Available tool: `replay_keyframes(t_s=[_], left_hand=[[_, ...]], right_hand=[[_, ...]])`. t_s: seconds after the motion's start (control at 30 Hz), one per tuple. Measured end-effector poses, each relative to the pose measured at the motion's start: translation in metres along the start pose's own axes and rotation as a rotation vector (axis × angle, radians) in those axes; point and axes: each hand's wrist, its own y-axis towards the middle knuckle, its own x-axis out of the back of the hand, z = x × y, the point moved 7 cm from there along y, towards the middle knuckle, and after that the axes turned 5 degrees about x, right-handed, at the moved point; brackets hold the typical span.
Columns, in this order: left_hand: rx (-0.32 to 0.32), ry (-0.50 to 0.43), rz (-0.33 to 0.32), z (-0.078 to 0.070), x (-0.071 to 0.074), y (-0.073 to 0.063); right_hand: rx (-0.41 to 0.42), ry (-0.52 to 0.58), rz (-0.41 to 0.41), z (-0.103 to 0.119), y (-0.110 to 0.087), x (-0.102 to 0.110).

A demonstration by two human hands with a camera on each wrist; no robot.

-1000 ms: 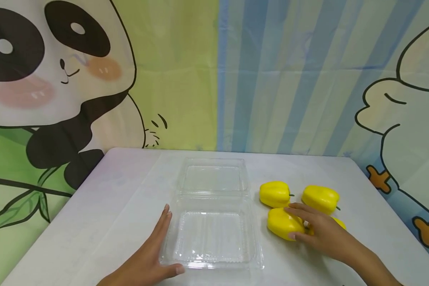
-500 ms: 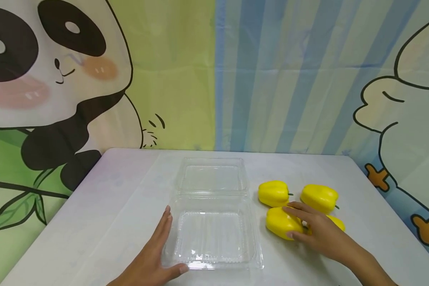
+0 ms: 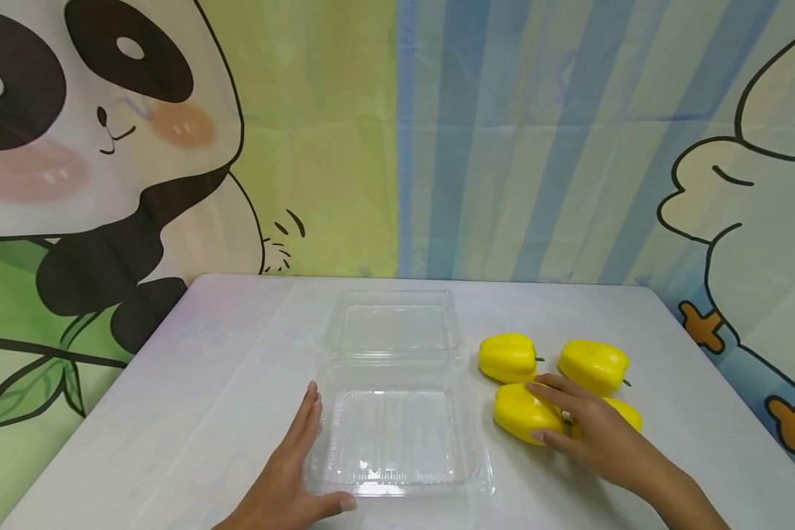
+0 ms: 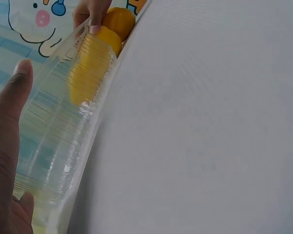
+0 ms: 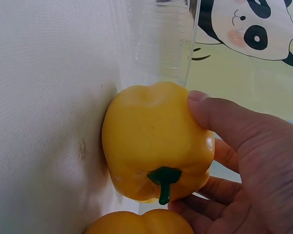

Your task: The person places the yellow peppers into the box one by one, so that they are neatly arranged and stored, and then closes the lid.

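Observation:
A clear plastic clamshell container [image 3: 397, 442] lies unfolded on the table, its lid [image 3: 394, 327] pointing away. My left hand [image 3: 285, 467] is at the container's left side with straight fingers, the thumb at its near left corner. To the right, my right hand [image 3: 603, 434] grips a yellow bell pepper [image 3: 520, 414] resting on the table. In the right wrist view, the thumb presses one side of this bell pepper [image 5: 154, 131], whose green stem faces the camera, and the fingers curl round behind it.
Two more yellow bell peppers lie farther back, one on the left [image 3: 506, 358] and one on the right [image 3: 592, 366]. Another yellow bell pepper [image 3: 626, 414] is partly hidden behind my right hand. A printed cloth [image 3: 331, 147] hangs behind the white table [image 3: 205, 412].
My left hand has shifted slightly to the right along the container's near left corner. The right hand and the bell peppers have hardly moved.

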Motion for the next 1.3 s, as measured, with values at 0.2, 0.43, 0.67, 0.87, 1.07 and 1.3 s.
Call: replay_keyframes(t_s=[0.2,0.43,0.67,0.87,1.07,1.3], left_hand=[[0.069,0.002,-0.006,-0.001,-0.003,0.003],[0.062,0.01,-0.014,-0.002,-0.005,0.005],[0.072,0.021,-0.011,-0.003,-0.004,0.006],[0.064,0.026,-0.03,-0.003,-0.001,0.006],[0.067,0.012,-0.02,-0.003,-0.001,0.006],[0.086,0.017,-0.006,-0.003,-0.003,0.006]], right_hand=[[0.004,-0.006,-0.003,0.0,0.0,0.001],[-0.031,-0.016,0.006,-0.003,-0.002,0.001],[-0.042,-0.04,0.013,-0.003,-0.003,0.0],[-0.044,-0.053,0.01,-0.001,-0.001,-0.001],[-0.016,-0.048,-0.013,0.001,-0.002,0.0],[0.051,-0.027,-0.08,0.011,0.0,0.011]])
